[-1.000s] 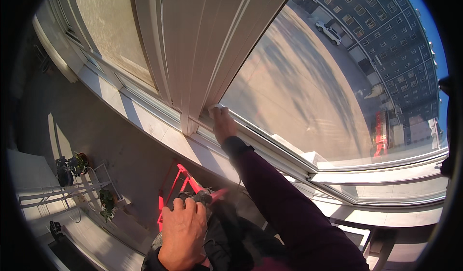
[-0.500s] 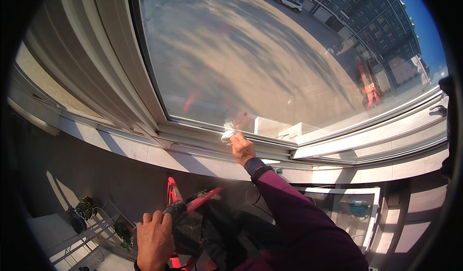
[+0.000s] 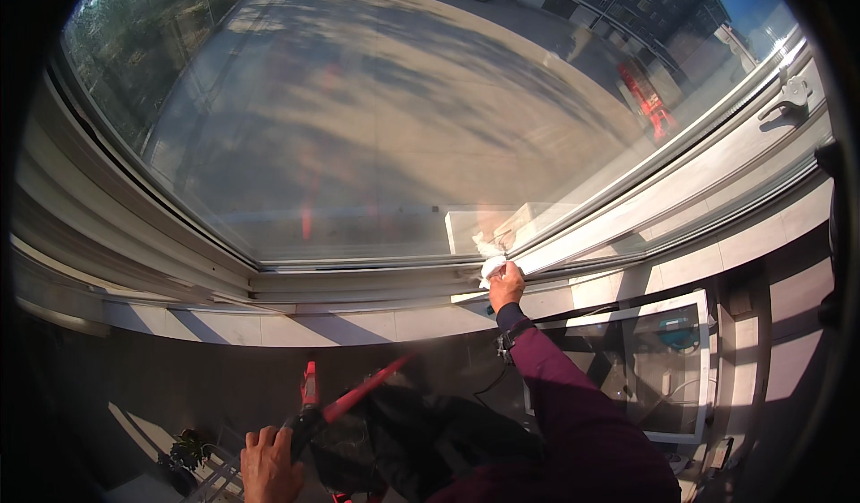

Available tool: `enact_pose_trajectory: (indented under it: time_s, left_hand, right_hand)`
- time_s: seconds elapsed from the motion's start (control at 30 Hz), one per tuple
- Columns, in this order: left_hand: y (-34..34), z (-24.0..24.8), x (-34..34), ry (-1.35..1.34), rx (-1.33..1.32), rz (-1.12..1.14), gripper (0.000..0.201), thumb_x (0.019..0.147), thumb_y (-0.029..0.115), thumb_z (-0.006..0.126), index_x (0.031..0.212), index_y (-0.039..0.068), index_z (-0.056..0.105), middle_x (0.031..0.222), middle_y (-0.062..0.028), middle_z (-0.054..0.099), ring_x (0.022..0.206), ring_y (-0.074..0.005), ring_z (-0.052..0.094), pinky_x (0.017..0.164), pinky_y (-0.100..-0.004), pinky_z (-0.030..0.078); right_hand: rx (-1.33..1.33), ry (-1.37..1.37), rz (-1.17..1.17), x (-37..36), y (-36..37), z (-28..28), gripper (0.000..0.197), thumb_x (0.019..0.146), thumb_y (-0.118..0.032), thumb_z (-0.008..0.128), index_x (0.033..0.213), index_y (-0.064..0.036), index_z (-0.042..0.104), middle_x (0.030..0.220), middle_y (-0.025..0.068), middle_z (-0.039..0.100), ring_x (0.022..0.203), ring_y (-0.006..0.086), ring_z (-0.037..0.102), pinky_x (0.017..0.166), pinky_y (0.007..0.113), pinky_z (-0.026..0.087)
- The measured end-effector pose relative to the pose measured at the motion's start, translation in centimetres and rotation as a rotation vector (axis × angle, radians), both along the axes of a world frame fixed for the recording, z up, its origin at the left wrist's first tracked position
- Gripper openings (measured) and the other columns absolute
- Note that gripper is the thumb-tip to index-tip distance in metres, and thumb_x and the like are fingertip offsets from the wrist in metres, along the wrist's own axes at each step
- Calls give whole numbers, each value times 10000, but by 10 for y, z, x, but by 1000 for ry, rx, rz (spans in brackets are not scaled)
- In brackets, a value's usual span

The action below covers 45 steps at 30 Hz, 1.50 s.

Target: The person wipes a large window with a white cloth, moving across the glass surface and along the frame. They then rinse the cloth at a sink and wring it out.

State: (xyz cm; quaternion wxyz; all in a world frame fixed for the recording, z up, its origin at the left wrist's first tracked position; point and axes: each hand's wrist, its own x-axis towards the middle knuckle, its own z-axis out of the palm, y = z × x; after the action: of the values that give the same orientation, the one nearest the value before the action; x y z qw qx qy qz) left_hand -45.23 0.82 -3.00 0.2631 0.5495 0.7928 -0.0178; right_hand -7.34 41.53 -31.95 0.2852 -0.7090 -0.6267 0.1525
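Note:
My right hand (image 3: 507, 288) is closed on a crumpled white cloth (image 3: 492, 268). It presses the cloth to the bottom of the window frame (image 3: 376, 279), near the corner where the slanting right frame member meets it. Part of the cloth is mirrored in the window glass (image 3: 358, 171). Low on the left, my left hand (image 3: 269, 465) has its fingers bent round the dark top joint of a red folding stepladder (image 3: 363, 388). The underside of that grip is hidden.
Below the window runs a pale sill (image 3: 376, 326). A white-framed glass panel (image 3: 703, 369) lies at the lower right, with a teal power tool (image 3: 678, 333) by it. A window handle (image 3: 793, 98) juts out at the upper right. Potted plants (image 3: 188, 449) stand at the lower left.
My right hand has slid the cloth rightward along the bottom frame to the corner. My left hand stays on the stepladder. The view has turned, showing more glass on the left.

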Motion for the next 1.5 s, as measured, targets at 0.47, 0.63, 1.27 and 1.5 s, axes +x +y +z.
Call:
enact_pose_trajectory:
  time_s: [0.47, 0.63, 1.27, 1.5]
  left_hand:
    - [-15, -10, -5, 27, 54, -66, 472, 770, 170, 784, 1222, 69, 692, 1184, -132, 695, 1110, -385, 634, 896, -517, 523]
    - [-20, 11, 6, 16, 135, -56, 480, 778, 129, 752, 1247, 60, 679, 1204, -183, 695, 1124, -430, 635, 987, -517, 524]
    - [-37, -7, -6, -60, 293, -97, 388, 747, 292, 770, 1042, 51, 696, 1001, -217, 705, 981, -431, 646, 857, -538, 516]
    - [-39, -4, -3, -79, 312, -97, 393, 737, 303, 782, 1027, 54, 692, 980, -214, 700, 965, -432, 644, 836, -540, 516]
  right_hand:
    - [8, 1429, -480, -45, 10, 62, 276, 882, 63, 711, 1093, -17, 552, 1101, 123, 610, 931, 257, 661, 855, 395, 635]
    - [191, 1483, -265, -40, 0, 167, 326, 862, 46, 687, 1151, -2, 543, 1132, 129, 615, 968, 243, 672, 890, 371, 615]
    - [1198, 111, 67, -34, 5, 422, 448, 882, -95, 807, 1226, -13, 532, 1155, 242, 584, 1057, 475, 602, 862, 535, 530]
    - [1133, 28, 259, -22, 6, 494, 509, 881, -19, 761, 1310, -39, 488, 1199, 247, 561, 1033, 463, 637, 816, 516, 567]
